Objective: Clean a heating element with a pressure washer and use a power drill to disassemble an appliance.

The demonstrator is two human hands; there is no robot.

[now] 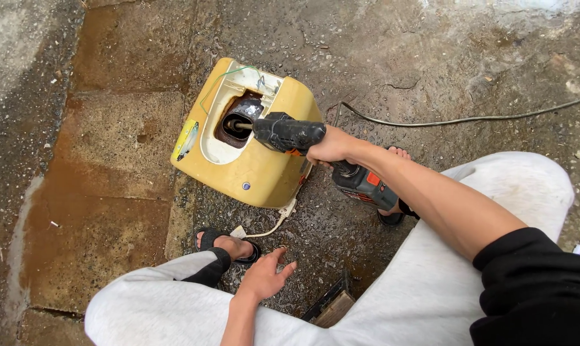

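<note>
A yellow plastic casing lies on the wet concrete floor, its open top turned toward the camera, with a dark round part showing inside the white-rimmed opening and thin green wires at its upper edge. A white cord trails from its lower right corner. Just below it, a foot in a black sandal rests on the floor. The left hand hangs loose above the knee, fingers spread and holding nothing. To the right, the black cordless drill points its bit into the opening of the casing. The right hand is wrapped tightly around the drill's handle, above the battery pack with orange markings. Farther right, a dark cable runs across the floor behind the arm.
</note>
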